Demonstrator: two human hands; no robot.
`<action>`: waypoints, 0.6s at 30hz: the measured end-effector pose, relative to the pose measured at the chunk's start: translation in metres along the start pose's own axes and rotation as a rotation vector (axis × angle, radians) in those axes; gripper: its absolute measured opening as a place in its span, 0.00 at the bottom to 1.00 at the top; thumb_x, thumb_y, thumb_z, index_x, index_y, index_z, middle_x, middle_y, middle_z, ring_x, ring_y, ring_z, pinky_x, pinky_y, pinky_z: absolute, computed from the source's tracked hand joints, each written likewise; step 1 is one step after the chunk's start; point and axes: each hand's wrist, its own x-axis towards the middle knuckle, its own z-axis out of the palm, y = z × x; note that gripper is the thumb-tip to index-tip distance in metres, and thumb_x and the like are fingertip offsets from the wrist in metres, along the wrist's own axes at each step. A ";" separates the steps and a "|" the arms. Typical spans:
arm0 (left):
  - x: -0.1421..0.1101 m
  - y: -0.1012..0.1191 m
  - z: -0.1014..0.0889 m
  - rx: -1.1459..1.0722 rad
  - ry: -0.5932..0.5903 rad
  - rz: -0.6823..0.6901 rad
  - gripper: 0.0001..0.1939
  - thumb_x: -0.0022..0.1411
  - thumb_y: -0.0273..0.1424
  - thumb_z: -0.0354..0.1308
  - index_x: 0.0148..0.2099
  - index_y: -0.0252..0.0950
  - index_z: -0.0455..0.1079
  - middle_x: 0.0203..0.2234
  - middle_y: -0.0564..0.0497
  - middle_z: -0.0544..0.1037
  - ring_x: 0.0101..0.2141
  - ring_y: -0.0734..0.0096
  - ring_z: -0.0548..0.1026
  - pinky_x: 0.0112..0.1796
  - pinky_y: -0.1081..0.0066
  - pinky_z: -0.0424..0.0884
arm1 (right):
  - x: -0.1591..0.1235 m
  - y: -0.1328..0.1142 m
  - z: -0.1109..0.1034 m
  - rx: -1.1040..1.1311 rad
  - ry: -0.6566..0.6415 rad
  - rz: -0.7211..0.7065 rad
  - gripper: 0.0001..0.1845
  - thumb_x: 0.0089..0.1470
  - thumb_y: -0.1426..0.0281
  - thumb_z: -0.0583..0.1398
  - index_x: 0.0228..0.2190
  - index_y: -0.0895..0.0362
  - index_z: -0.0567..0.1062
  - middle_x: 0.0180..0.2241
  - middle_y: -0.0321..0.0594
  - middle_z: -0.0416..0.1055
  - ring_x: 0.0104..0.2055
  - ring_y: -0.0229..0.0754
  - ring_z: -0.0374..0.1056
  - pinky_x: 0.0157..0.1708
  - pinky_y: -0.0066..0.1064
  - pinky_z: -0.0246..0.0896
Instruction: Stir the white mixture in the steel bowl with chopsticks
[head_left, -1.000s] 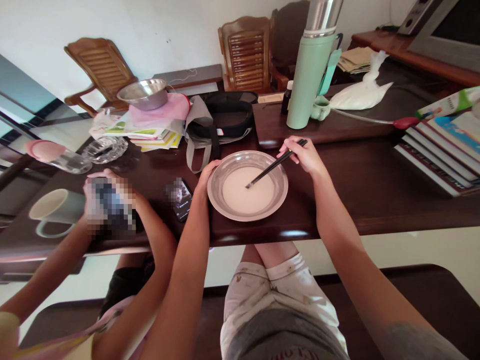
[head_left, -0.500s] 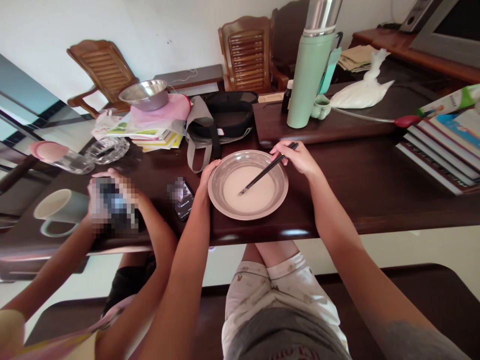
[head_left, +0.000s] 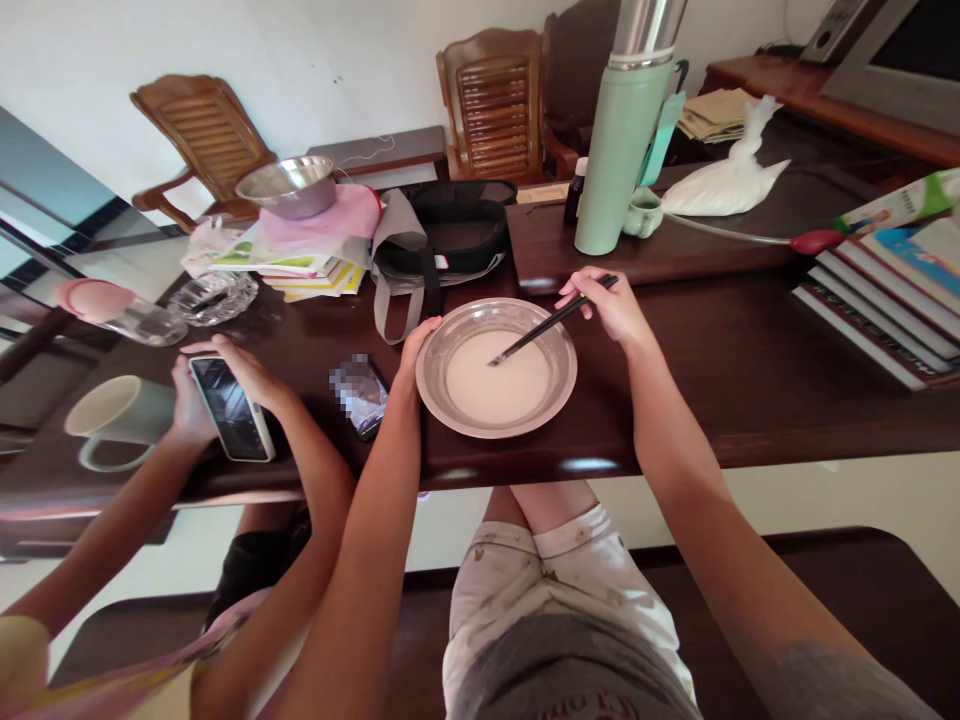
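Note:
A round metal bowl point(head_left: 496, 429) stands near the table's front edge, with a smooth, creamy off-white liquid point(head_left: 491, 393) in it. My left hand point(head_left: 417, 345) is closed on the bowl's left rim. In my right hand point(head_left: 611, 310), over the right side of the bowl, is a pair of dark chopsticks point(head_left: 546, 324). They slant down to the left, and their pale-coated tips reach the liquid near the middle. A dark phone point(head_left: 370, 412) lies on the table beside my left forearm.
At left another person's hands hold a phone point(head_left: 231, 408) beside a mug point(head_left: 154, 410). Behind the bowl are a grey-black bag point(head_left: 461, 235) and a tall green thermos point(head_left: 619, 160). Stacked books point(head_left: 892, 300) stand at right; a metal basin point(head_left: 289, 190) sits on a pile at back left.
My right hand has shifted slightly right and up with the chopsticks, and their tips have moved up and right in the liquid. The bowl and my left hand stay in place.

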 end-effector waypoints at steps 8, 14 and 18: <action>-0.002 0.003 0.003 -0.055 -0.015 -0.084 0.09 0.57 0.34 0.54 0.34 0.37 0.75 0.25 0.50 0.79 0.39 0.53 0.77 0.42 0.56 0.73 | -0.001 0.000 0.003 -0.007 -0.074 -0.001 0.20 0.51 0.52 0.61 0.27 0.58 0.76 0.25 0.41 0.77 0.22 0.35 0.67 0.16 0.24 0.54; -0.002 0.004 0.004 -0.113 -0.012 -0.150 0.11 0.58 0.33 0.53 0.32 0.34 0.74 0.22 0.52 0.78 0.28 0.64 0.77 0.37 0.64 0.74 | -0.001 0.001 0.002 -0.004 -0.100 0.028 0.21 0.51 0.52 0.60 0.25 0.58 0.75 0.24 0.41 0.76 0.20 0.34 0.66 0.14 0.24 0.50; -0.002 0.004 0.004 -0.122 -0.002 -0.158 0.11 0.59 0.33 0.53 0.32 0.34 0.75 0.23 0.51 0.78 0.28 0.64 0.77 0.37 0.64 0.74 | -0.002 -0.001 0.005 0.001 -0.127 0.001 0.19 0.52 0.54 0.61 0.27 0.58 0.77 0.26 0.41 0.77 0.20 0.32 0.65 0.17 0.24 0.54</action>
